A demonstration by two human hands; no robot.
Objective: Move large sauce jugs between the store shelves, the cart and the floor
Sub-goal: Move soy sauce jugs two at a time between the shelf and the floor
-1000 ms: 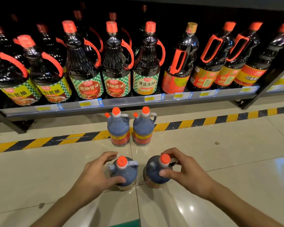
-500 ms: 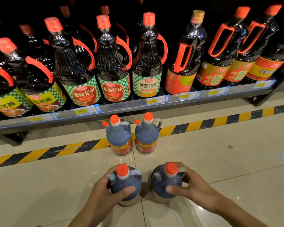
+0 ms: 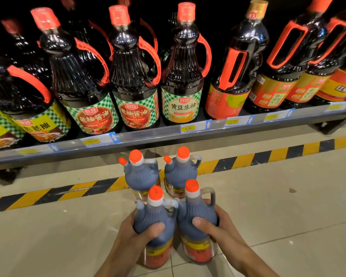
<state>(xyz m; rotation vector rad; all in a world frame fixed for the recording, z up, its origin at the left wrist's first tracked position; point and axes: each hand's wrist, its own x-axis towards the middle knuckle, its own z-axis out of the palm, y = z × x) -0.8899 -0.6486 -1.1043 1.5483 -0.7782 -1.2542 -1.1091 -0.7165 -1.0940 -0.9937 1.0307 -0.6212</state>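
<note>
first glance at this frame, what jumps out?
Two hands at bottom centre, each gripping a dark jug: left hand on the left jug, right hand on the right jug. Two more matching jugs stand just beyond on the floor, by the striped tape. Above, a shelf holds tall sauce bottles.

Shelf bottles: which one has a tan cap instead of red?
The bottle with the closed red loop handle, right of the yellow-label bottle; every other cap is red.
</note>
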